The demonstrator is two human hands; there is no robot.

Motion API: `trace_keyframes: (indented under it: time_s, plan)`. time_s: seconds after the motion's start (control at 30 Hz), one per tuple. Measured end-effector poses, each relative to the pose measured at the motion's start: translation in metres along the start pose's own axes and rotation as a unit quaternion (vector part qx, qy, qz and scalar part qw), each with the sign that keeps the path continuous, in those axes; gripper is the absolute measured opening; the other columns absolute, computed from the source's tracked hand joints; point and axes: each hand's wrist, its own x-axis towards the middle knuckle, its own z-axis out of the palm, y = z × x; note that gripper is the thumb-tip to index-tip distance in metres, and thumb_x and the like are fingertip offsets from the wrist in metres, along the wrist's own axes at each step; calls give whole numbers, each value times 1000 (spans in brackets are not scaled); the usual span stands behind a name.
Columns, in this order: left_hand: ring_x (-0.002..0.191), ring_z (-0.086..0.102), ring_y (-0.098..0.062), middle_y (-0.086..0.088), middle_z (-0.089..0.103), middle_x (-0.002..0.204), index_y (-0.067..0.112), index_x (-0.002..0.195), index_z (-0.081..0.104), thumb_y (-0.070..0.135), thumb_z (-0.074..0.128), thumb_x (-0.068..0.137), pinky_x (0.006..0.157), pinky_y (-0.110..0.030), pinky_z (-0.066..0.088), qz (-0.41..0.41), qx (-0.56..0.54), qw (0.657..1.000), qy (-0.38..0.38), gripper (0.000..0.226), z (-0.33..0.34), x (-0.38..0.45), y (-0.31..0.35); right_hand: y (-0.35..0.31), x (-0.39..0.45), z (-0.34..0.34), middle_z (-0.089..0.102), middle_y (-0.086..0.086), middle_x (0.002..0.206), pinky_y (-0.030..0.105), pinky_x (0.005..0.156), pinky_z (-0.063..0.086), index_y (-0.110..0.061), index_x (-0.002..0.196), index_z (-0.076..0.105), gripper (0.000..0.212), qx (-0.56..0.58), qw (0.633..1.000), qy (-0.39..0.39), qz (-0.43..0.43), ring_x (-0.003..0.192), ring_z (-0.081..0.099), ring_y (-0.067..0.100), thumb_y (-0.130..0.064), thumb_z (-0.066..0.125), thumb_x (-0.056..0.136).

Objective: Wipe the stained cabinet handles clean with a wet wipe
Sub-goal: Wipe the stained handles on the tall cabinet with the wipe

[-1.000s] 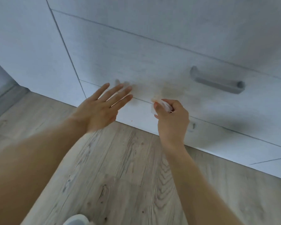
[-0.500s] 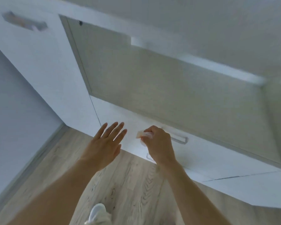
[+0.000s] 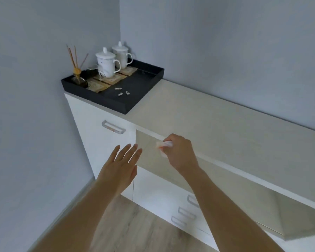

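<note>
Grey corner walls, white cabinet [image 3: 105,142] with beige top, black tray [image 3: 135,99] holding two lidded cups, stained handle [image 3: 113,126] on the left door, right hand [image 3: 178,151] pinching a crumpled wipe [image 3: 165,144] near the top's front edge, left hand [image 3: 119,167] spread flat, holding nothing, below the handle

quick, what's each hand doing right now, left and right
Left hand: open, fingers straight, holding nothing.
Right hand: fingers curled round a wet wipe.
</note>
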Motion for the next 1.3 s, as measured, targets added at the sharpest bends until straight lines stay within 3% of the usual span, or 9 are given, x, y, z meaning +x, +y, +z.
trace_keyframes:
  time_s: [0.23,0.37,0.47,0.67,0.8,0.87,0.97,1.13,1.3]
  plan:
    - [112,61,-33,-17,61,125,3,123,63,21,80,71,95,-52,46,24,24,999,-41,57,-4,-26,-122,-95,20,58,64,2,88,-5,58,33,-8,92,64,10,52,996,46,56,63,46,2,-16,62,87]
    - [128,48,-31,-15,47,141,8,138,48,28,65,87,108,-49,32,30,23,997,-69,58,2,-21,-164,-118,23,75,66,2,90,8,63,46,-10,93,65,12,99,985,92,111,74,55,10,-19,65,84]
    - [144,20,-26,-9,18,156,14,151,21,36,37,100,117,-42,7,34,25,995,-86,58,14,-8,-187,-121,23,80,67,6,92,38,77,56,-7,94,65,15,150,970,104,161,85,63,22,-19,66,85]
    - [146,6,-26,-9,3,158,17,152,6,43,22,100,117,-42,-1,56,68,991,-99,60,36,21,-219,-107,35,101,67,2,85,30,66,58,-11,89,66,10,206,946,107,228,75,67,22,-19,66,85]
    - [142,22,-32,-14,17,155,12,149,25,36,45,96,116,-47,16,78,56,991,-92,62,46,36,-229,-96,46,128,67,-1,82,27,67,57,-11,90,66,12,232,934,104,252,75,67,18,-22,65,85]
    - [133,38,-37,-20,35,147,6,140,44,28,64,85,108,-53,31,103,42,992,-60,63,54,42,-235,-92,49,142,66,-5,77,15,57,52,-15,86,66,8,262,921,115,264,71,66,15,-23,66,83]
    - [129,42,-42,-24,41,143,2,135,51,24,73,76,102,-58,36,144,41,989,-18,67,66,55,-250,-92,55,156,64,-9,72,5,47,41,-20,79,63,6,292,902,149,281,64,64,8,-21,68,82]
    - [133,38,-41,-23,36,146,4,139,45,19,70,81,105,-58,34,191,35,980,45,65,91,79,-270,-94,76,172,64,-10,75,5,48,42,-25,80,62,8,299,877,212,311,69,64,10,-24,68,84]
    - [136,35,-36,-19,33,149,7,143,28,24,42,88,108,-55,27,257,59,957,121,59,129,100,-285,-98,95,203,64,-16,72,9,56,46,-29,79,61,10,279,864,255,331,70,63,6,-26,64,88]
